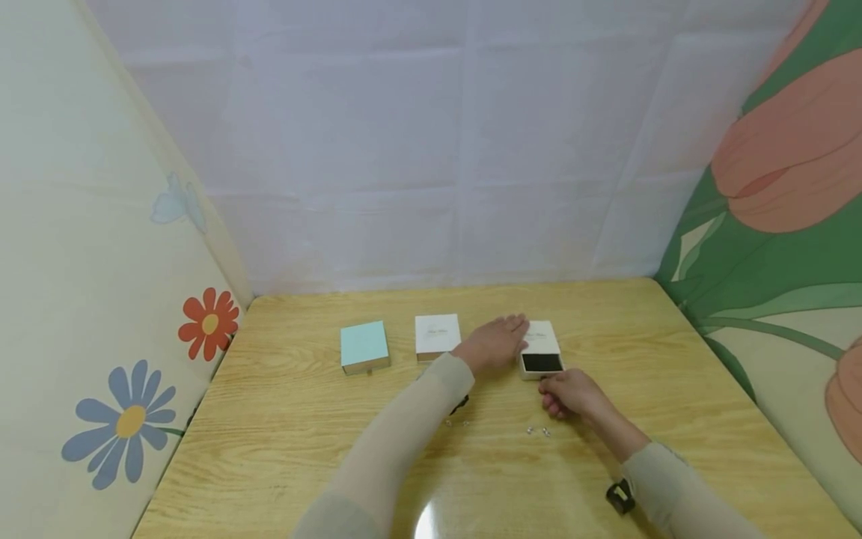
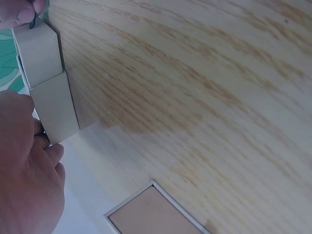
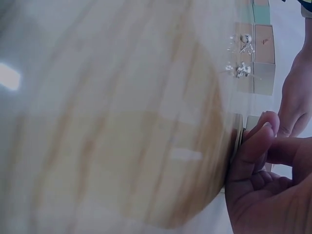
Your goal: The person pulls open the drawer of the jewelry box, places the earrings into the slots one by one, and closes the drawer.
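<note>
A white slide box lies on the wooden table, its drawer pulled partly out and showing a black insert. My left hand lies on the sleeve with fingers straight and the thumb against its near side. In front of the drawer, my right hand pinches its front edge; a fingertip nips a small dark tab there. Two pairs of small silver earrings lie loose on the table near my forearms.
A second white box and a teal box sit left of the open one. Cloth walls with flower prints close in the table on the left, back and right. A black wrist strap shows on my right sleeve.
</note>
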A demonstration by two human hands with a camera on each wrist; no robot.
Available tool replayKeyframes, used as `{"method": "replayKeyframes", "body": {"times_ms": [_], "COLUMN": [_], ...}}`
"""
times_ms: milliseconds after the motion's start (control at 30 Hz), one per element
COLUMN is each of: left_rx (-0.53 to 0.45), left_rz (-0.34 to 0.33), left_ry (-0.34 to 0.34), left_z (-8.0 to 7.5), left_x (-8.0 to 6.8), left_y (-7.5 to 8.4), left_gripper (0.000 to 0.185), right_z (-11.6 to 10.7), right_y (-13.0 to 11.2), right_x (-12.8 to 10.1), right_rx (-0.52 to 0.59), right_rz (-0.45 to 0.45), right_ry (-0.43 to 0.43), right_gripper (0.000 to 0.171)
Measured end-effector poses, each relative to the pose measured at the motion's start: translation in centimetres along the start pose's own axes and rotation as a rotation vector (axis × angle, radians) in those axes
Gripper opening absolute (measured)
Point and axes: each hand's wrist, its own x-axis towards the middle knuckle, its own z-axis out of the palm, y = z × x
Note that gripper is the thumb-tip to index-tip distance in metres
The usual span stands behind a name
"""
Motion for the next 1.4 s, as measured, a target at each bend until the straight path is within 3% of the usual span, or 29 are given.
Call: {"method": "replayKeyframes", "body": {"times_ms": [1400], "left_rx": [0.008], "left_rz": [-0.004], "left_ry": [-0.011], "left_z": [-0.2], "left_x": [0.0], "left_y": [0.1], "left_gripper": [0.059], "right_z": [0.3], "right_y": [0.4], "right_x": [-1.2], "right_rx": [-0.06], "right_rz": [-0.019], "right_ry": [0.007], "right_gripper": [0.024]}}
